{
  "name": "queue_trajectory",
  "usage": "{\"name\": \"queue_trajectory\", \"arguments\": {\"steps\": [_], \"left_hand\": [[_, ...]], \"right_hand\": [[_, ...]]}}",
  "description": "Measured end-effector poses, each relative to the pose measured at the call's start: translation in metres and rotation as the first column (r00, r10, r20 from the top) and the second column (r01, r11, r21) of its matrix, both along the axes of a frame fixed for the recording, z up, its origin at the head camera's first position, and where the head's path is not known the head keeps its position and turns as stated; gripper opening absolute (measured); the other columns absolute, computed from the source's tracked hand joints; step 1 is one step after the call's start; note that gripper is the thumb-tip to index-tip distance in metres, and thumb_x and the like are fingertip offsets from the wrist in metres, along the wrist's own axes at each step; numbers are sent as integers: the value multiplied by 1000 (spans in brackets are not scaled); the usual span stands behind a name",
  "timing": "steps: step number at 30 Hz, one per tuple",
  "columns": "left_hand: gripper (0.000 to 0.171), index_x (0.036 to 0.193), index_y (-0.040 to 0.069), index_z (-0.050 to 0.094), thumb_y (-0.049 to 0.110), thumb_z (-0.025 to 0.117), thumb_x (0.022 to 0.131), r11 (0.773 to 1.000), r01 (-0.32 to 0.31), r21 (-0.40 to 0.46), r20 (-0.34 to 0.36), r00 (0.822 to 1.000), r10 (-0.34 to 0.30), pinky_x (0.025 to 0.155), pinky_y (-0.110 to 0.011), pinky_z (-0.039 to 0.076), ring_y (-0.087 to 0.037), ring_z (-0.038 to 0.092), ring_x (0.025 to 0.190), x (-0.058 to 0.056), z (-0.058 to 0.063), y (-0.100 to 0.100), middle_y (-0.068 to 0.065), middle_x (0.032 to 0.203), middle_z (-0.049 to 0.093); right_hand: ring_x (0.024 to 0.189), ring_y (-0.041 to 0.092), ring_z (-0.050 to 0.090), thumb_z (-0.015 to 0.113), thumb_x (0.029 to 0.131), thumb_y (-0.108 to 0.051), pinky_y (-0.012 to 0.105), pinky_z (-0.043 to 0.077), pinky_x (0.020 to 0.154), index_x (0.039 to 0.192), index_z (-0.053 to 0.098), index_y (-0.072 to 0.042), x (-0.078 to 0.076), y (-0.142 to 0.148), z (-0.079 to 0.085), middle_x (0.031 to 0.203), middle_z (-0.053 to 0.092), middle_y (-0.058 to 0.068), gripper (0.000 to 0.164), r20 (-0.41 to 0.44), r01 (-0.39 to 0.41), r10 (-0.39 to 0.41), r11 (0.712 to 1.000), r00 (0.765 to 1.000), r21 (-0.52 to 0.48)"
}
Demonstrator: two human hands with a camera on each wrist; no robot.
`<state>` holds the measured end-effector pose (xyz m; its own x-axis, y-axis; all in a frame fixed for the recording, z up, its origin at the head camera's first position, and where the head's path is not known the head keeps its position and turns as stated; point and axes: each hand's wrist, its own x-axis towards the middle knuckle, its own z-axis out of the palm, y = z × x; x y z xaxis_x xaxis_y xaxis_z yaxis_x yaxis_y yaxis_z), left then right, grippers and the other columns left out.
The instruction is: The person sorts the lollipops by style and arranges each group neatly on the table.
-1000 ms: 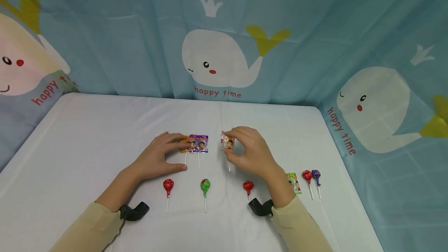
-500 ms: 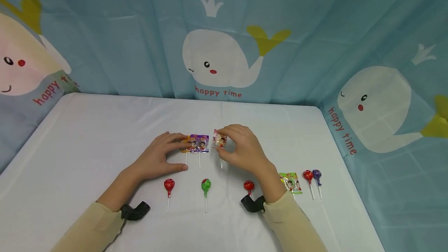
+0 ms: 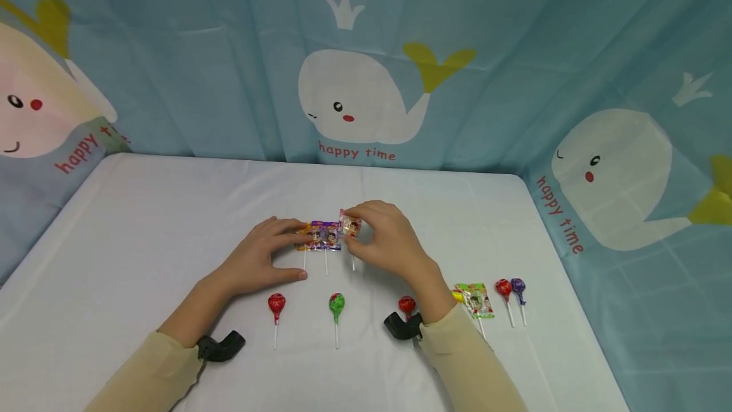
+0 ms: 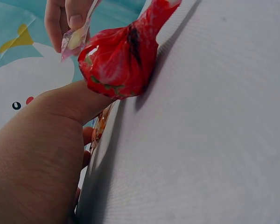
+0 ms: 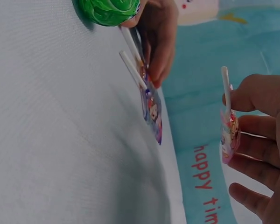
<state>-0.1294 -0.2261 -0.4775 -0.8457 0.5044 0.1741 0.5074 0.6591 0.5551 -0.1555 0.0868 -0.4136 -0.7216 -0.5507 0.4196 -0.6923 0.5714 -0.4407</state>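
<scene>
My right hand (image 3: 389, 240) pinches a lollipop in a flat pink-edged clear wrapper (image 5: 229, 135) between thumb and fingers. In the right wrist view it hangs above the white table, stick up in that picture. My left hand (image 3: 260, 256) rests to the left of it, fingers extended over an orange-wrapped lollipop (image 4: 101, 126) and partly hiding it. Just beside that lies a purple-wrapped lollipop (image 3: 330, 235), its stick toward me. The held lollipop overlaps its right edge in the head view. Nearer me lie a round red lollipop (image 3: 276, 302) and a round green lollipop (image 3: 336, 302).
Another red lollipop (image 3: 406, 304) is partly covered by the black wrist mount (image 3: 403, 326). Farther right lie a yellow one (image 3: 458, 295), a green-wrapped flat one (image 3: 478, 299), a red one (image 3: 504, 288) and a purple one (image 3: 518, 285). A blue whale-print curtain (image 3: 229, 81) stands behind the table.
My right hand has carried the pink-edged lollipop leftward, up to the purple-wrapped one. Its forearm has uncovered the green-wrapped and yellow lollipops. The left hand has stayed in place.
</scene>
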Motion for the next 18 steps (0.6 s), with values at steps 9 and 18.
{"name": "queue_trajectory", "arguments": {"steps": [9, 18], "left_hand": [[69, 144, 27, 73, 58, 90, 84, 1000, 1, 8, -13, 1000, -1, 132, -64, 19, -32, 45, 152, 1, -2, -3, -2, 159, 56], [70, 145, 27, 73, 58, 91, 84, 1000, 6, 16, -13, 1000, -6, 132, -63, 17, -32, 44, 153, 0, -2, -2, -1, 160, 56]], "right_hand": [[123, 16, 69, 85, 92, -27, 40, 53, 110, 132, 78, -15, -2, -15, -12, 125, 77, -4, 42, 66, 5, -13, 993, 998, 120], [121, 17, 70, 86, 92, -26, 40, 55, 108, 130, 78, -14, -2, -20, -19, 123, 78, -3, 41, 61, 12, -23, 986, 998, 169]]}}
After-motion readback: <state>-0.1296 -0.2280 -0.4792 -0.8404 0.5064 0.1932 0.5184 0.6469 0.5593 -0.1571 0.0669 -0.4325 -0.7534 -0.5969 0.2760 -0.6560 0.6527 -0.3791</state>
